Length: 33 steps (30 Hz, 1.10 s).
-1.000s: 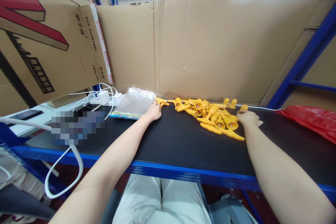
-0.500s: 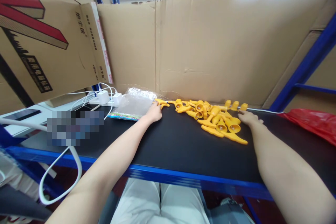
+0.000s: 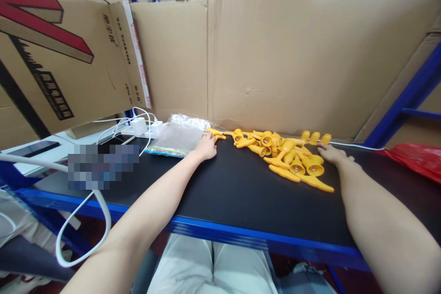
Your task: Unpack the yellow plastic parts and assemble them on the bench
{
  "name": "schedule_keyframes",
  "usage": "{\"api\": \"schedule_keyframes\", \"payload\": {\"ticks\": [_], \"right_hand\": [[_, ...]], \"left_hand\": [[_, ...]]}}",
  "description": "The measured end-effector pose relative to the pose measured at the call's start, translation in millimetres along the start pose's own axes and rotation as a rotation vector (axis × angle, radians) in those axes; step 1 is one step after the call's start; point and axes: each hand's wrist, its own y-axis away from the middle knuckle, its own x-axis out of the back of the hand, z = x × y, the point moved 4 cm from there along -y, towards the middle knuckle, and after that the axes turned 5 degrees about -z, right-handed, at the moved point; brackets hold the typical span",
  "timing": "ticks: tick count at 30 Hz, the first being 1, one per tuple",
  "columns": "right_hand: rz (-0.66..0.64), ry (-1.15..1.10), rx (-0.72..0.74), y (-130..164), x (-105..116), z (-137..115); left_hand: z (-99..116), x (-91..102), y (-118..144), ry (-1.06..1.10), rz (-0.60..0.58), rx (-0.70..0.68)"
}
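Note:
A heap of several yellow plastic horn-shaped parts (image 3: pixel 287 158) lies at the back of the black bench top (image 3: pixel 241 193), against the cardboard wall. My left hand (image 3: pixel 206 148) rests flat on the bench at the left end of the heap, fingertips touching a yellow T-shaped piece (image 3: pixel 216 133). My right hand (image 3: pixel 332 153) lies palm down at the right end of the heap, fingertips beside a small yellow cap (image 3: pixel 325 138). Neither hand is closed around anything.
A clear plastic bag (image 3: pixel 177 137) lies left of my left hand, with white chargers and cables (image 3: pixel 139 126) behind it. A cardboard wall (image 3: pixel 275 59) backs the bench. A red bag (image 3: pixel 418 158) sits far right. A printed carton (image 3: pixel 51 50) leans at left.
Both hands stay at the two ends of the heap; the right fingertips have slid slightly back toward the small caps. The view has shifted a little.

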Motion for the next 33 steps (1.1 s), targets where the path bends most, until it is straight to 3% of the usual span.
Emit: {"api": "schedule_keyframes", "payload": {"ticks": [3,8,12,17,19,21,26,29,33], "right_hand": [[-0.194,-0.093,-0.13,1.6,-5.9,4.1],[-0.137,-0.16,-0.173,7.6,2.2,5.9],[0.015,-0.171,-0.121,21.2,26.8,-11.9],[0.221,-0.239,0.205,46.2,73.1,-86.0],[0.206,-0.259,0.37,58.8,86.4,-127.3],[0.08,-0.215,0.482,73.3,90.7,-169.6],[-0.492,-0.027,0.775,125.3,63.2,-258.8],[-0.485,0.067,0.754,144.2,42.4,-283.7],[-0.433,0.165,0.75,156.7,19.3,-293.9]], "left_hand": [[1.2,1.7,1.8,-0.012,-0.012,0.014],[2.7,4.7,4.6,0.002,-0.012,0.053],[4.4,7.5,7.2,-0.007,0.0,0.078],[10.5,12.5,11.0,-0.025,0.024,0.05],[14.5,15.6,12.6,-0.031,0.04,0.017],[17.7,19.1,13.8,-0.038,0.056,-0.01],[17.9,27.6,15.3,-0.032,0.08,-0.016],[14.8,32.1,16.4,-0.039,0.102,0.003],[12.9,35.1,17.3,-0.027,0.127,0.004]]}}
